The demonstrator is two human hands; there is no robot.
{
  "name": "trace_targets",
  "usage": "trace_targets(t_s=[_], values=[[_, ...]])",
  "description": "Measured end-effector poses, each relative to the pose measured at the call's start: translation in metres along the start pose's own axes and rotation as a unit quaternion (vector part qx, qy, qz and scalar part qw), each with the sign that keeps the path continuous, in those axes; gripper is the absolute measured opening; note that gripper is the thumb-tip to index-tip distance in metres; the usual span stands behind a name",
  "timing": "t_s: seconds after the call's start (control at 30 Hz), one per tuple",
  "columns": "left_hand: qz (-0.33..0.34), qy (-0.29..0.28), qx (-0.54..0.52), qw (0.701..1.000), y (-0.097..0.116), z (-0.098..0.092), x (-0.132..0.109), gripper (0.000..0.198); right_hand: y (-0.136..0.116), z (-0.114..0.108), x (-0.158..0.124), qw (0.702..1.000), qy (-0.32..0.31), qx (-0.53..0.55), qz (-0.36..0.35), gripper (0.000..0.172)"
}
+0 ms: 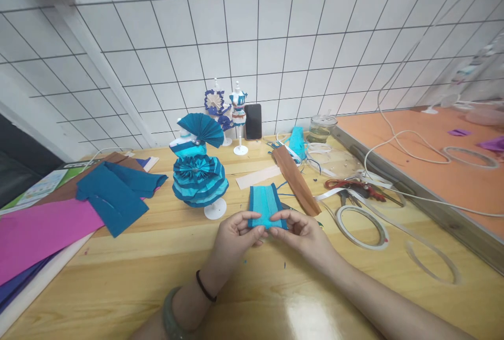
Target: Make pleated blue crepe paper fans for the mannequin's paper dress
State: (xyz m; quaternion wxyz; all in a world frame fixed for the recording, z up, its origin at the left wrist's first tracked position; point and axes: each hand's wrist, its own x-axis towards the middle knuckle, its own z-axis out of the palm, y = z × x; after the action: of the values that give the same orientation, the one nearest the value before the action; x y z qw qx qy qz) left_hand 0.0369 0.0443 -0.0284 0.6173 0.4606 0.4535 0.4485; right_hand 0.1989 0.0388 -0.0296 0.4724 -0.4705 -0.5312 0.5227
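Observation:
A small piece of crepe paper (264, 201), light turquoise with dark blue side edges, is held just above the table. My left hand (237, 232) pinches its lower left part between thumb and fingers. At the lower right part, my right hand (303, 232) grips it the same way, the two thumbs close together. Ahead and to the left stands a mini dress form (200, 180) wearing a layered turquoise and dark blue paper dress with a pleated fan on top. A brown paper strip (297, 180) lies just beyond my right hand.
Coloured paper sheets (51, 219) lie at the left. Two smaller dress forms (238, 114) and a phone (253, 122) stand by the tiled wall. To the right are a tape roll (362, 227), scissors, loose strips, a glass jar (322, 129) and a raised orange surface (425, 156) with a white cable.

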Motion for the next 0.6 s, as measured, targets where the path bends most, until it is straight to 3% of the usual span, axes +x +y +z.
trace_targets(t_s=[0.27,0.6], values=[[-0.002,0.002,0.009,1.0,-0.001,0.0,-0.0002,0.028,0.0002,-0.0025,-0.0016,0.999,0.0,-0.031,-0.01,0.025],[0.029,0.024,0.043,0.998,0.0015,0.0001,-0.0021,0.025,0.0019,-0.0073,-0.0029,0.982,0.029,-0.14,-0.121,0.019]])
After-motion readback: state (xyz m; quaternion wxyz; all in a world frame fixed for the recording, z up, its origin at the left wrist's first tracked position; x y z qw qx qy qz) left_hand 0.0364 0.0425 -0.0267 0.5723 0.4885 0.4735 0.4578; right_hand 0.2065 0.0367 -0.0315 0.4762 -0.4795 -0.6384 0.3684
